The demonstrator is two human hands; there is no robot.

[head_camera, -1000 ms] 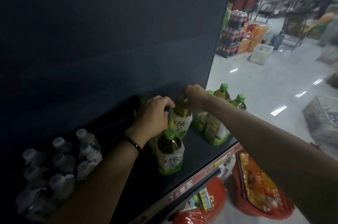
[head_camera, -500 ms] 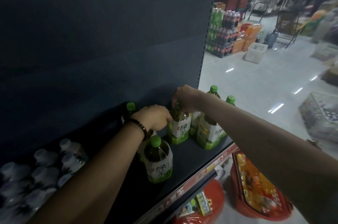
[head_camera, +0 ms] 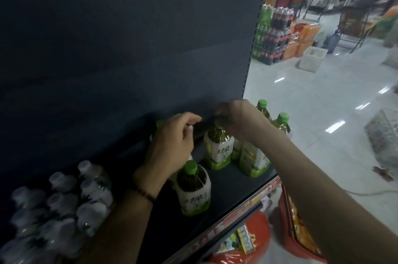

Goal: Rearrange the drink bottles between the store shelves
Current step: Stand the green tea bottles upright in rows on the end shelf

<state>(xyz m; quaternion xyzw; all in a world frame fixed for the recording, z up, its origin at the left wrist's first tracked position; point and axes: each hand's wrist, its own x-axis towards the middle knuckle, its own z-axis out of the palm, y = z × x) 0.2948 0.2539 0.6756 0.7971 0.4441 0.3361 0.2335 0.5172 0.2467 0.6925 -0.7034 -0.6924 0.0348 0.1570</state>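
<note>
Above both hands the bay stood open up to the dark back panel [head_camera: 129,48], and bare shelf [head_camera: 226,190] ran between the left hand [head_camera: 172,143] and the right hand [head_camera: 237,117]. Green-capped bottles [head_camera: 282,121] crowded just right of the right hand, which gripped a tea bottle [head_camera: 218,149] beneath it. A lone bottle [head_camera: 195,190] stood beside the left wrist, with white-capped bottles [head_camera: 86,194] packed farther left.

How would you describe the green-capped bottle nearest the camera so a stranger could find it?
Look at the dark shelf, with white-capped bottles at its left. Right of them, beside the left hand, stands the green tea bottle. Unlike the other green-capped bottles grouped farther back by the right hand, it stands alone near the shelf's front edge.
</note>
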